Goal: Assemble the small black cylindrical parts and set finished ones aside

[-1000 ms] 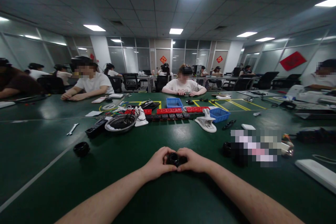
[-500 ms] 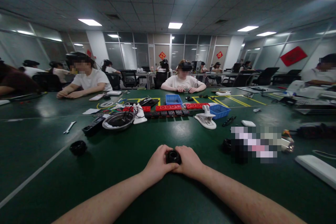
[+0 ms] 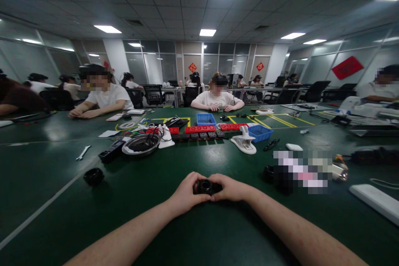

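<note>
Head view: clasping a black hollow part [image 3: 206, 186] from both sides, with left hand [image 3: 185, 193] on one side and right hand [image 3: 232, 189] on the other, above or on the green counter [image 3: 205, 237], leaving contact with its surface impossible to tell. Curving both hands inward around the part, closing on it, and bringing thumb tips close together at its near side. Facing its round opening upward and toward the camera, while hiding much of its outline behind fingers. Showing, well apart to the left, a black round piece [image 3: 94, 177], with a wrench [image 3: 83, 153] lying beyond it, and a metal bowl [image 3: 141, 145] sitting beside a long black device [image 3: 110, 152]. Showing farther out, beyond the hands, red power strips [image 3: 200, 129] lying in a row, with a blue basket [image 3: 205, 119] behind them and a white clip [image 3: 244, 142] near another blue tray [image 3: 260, 133]. Showing to the right a dark round object [image 3: 268, 173] beside a pixelated patch, and a long white bar [image 3: 375, 203] lying near the picture's edge. Viewing across the counter a seated person [image 3: 216, 99] in a light shirt, resting forearms on its far side.
</note>
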{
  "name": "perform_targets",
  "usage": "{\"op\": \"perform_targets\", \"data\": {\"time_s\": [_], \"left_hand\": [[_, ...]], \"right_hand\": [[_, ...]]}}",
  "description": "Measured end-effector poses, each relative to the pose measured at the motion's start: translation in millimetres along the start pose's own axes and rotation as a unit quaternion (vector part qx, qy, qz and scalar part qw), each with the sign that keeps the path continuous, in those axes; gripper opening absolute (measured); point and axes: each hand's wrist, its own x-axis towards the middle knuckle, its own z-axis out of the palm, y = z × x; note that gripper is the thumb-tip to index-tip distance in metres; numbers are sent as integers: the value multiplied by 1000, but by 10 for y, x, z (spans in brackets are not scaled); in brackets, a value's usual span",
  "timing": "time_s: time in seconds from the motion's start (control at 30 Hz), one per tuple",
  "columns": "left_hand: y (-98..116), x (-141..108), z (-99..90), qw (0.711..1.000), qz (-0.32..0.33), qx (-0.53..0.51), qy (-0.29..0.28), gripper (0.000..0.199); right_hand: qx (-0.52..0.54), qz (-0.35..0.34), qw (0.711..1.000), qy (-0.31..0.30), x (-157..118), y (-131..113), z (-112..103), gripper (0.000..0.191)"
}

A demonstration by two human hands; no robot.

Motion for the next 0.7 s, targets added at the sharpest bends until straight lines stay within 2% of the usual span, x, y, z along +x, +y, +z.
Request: {"op": "perform_targets", "data": {"time_s": [0.2,0.43,0.57,0.7], "left_hand": [[9,2,-4,1000,-11,13,3,39],[25,-17,3,999,-26,-24,-8,39],[2,-7,39,999,-29,-22,10,40],[-19,8,68,998,-39,-5,40,37]], "right_hand": [[29,15,999,5,15,10,13,23],[13,60,998,25,26,18,56,28],[-69,117,989,61,50,-7,143,39],[-199,174,957,117,78,-110,267,42]]}}
